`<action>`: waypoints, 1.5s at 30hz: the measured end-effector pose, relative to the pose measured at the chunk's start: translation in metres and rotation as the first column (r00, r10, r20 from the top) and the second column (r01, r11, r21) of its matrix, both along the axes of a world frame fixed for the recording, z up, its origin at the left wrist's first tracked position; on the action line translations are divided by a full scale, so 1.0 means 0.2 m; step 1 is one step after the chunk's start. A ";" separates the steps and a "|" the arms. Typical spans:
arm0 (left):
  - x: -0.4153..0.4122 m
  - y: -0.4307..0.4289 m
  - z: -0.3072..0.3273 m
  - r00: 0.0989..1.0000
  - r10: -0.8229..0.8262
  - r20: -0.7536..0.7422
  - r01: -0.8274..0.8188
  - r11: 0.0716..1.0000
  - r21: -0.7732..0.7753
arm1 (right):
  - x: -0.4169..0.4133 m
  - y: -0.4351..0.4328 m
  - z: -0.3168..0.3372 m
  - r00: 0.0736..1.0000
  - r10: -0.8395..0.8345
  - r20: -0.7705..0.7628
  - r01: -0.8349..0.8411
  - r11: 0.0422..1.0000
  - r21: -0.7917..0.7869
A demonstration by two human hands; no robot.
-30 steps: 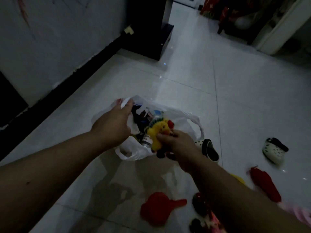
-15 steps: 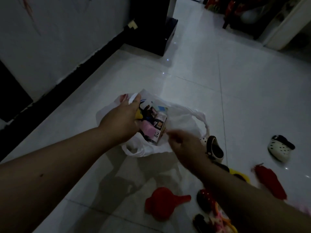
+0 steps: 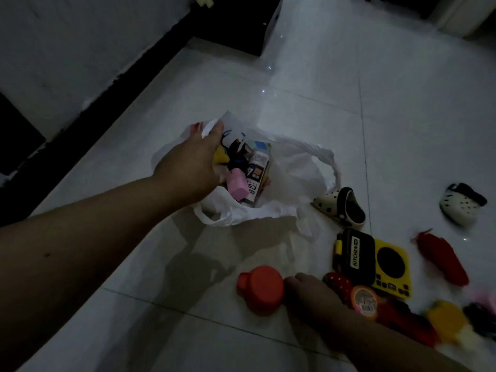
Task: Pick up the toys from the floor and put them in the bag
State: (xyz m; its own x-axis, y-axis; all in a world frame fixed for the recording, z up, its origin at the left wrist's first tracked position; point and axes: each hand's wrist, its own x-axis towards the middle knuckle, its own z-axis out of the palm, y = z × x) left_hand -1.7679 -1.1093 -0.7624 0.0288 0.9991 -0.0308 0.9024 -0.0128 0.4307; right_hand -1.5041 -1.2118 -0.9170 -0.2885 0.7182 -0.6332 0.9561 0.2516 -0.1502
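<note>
Toys lie scattered on the white tiled floor (image 3: 308, 76) beside a white plastic bag (image 3: 292, 178), whose rim the person's left hand (image 3: 193, 167) pinches to keep the mouth open over a pink block (image 3: 237, 185) and a printed box (image 3: 256, 174) inside. Just in front of the bag, the right hand (image 3: 308, 294) closes its fingers on a red toy pan (image 3: 261, 289). Beside the bag's right edge sit a spotted clog (image 3: 342, 206) and a yellow toy stove (image 3: 386, 265).
</note>
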 end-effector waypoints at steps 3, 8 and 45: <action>0.00 0.00 0.01 1.000 0.002 -0.010 -0.002 1.000 0.004 | 0.00 0.00 0.01 0.984 -0.146 -0.102 0.137 0.986 -0.090; -0.01 0.00 0.01 1.000 0.005 -0.003 -0.005 1.000 0.000 | 0.00 -0.05 0.06 0.777 -0.570 -0.268 0.492 0.815 -0.307; 0.01 0.03 -0.01 0.998 0.027 -0.051 -0.027 1.000 0.004 | -0.15 0.08 0.12 0.895 0.007 -0.446 0.275 0.779 0.564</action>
